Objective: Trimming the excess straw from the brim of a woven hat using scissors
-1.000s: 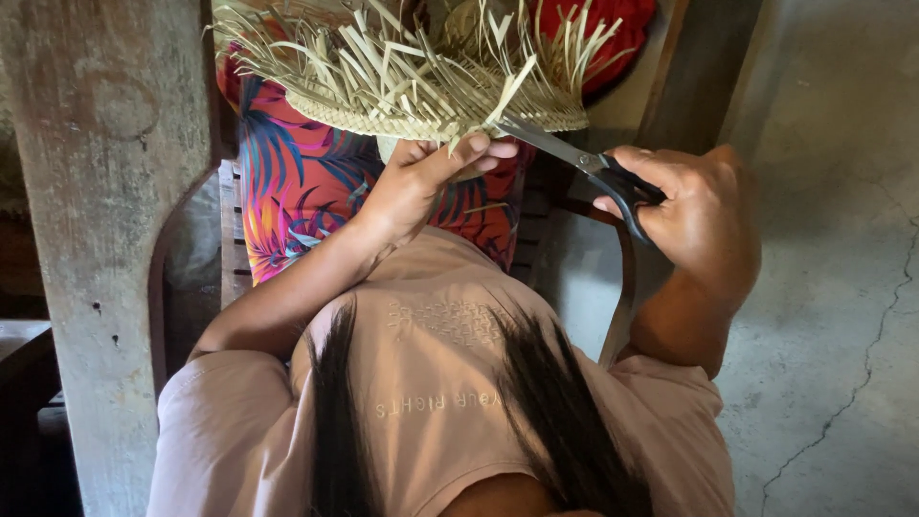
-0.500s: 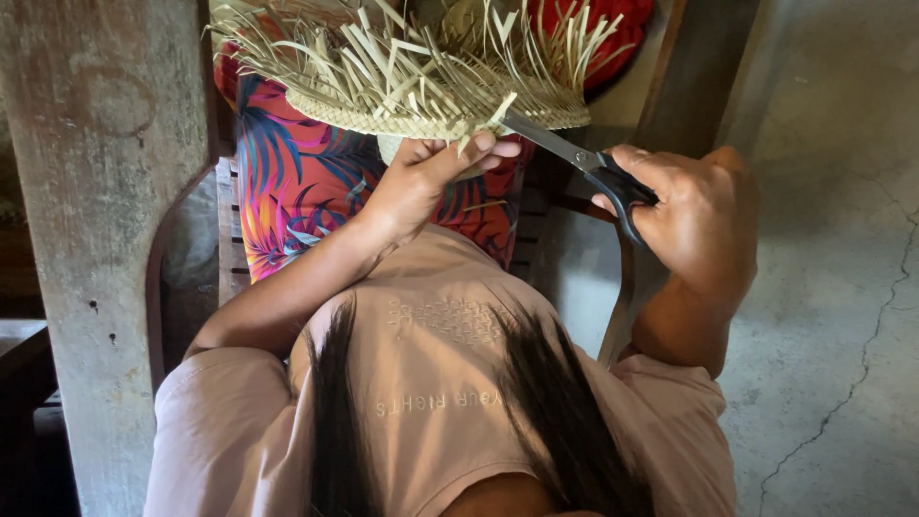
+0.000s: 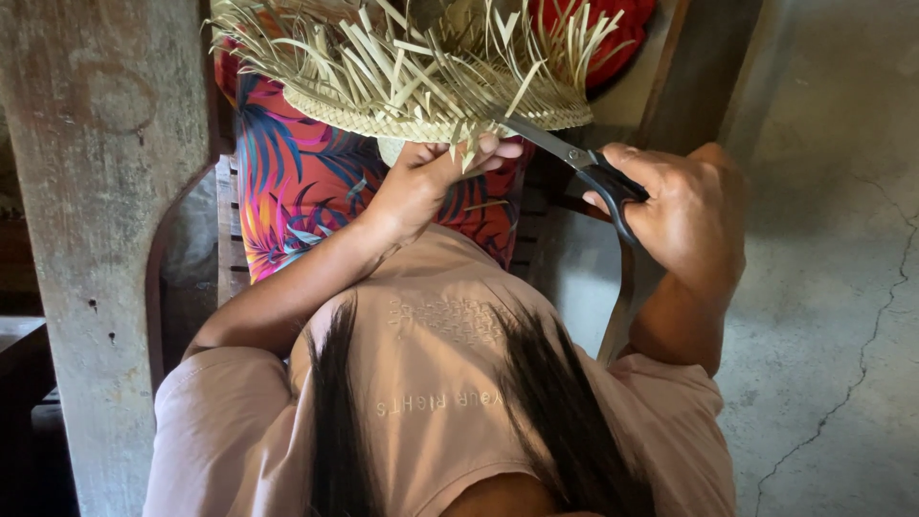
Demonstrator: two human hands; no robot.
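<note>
Head view: left hand [image 3: 421, 182] pinches the near rim of the woven straw hat [image 3: 421, 81] while right hand [image 3: 684, 206] grips black-handled scissors [image 3: 574, 158], blades angled far-left into the loose straw ends beside those fingers.

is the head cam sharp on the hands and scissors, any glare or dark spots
Head view: left hand, right hand and scissors are sharp, no motion blur; soft daylight, no glare; the woven straw piece is evenly lit; the lower left corner beside the concrete post falls into deep shadow.
</note>
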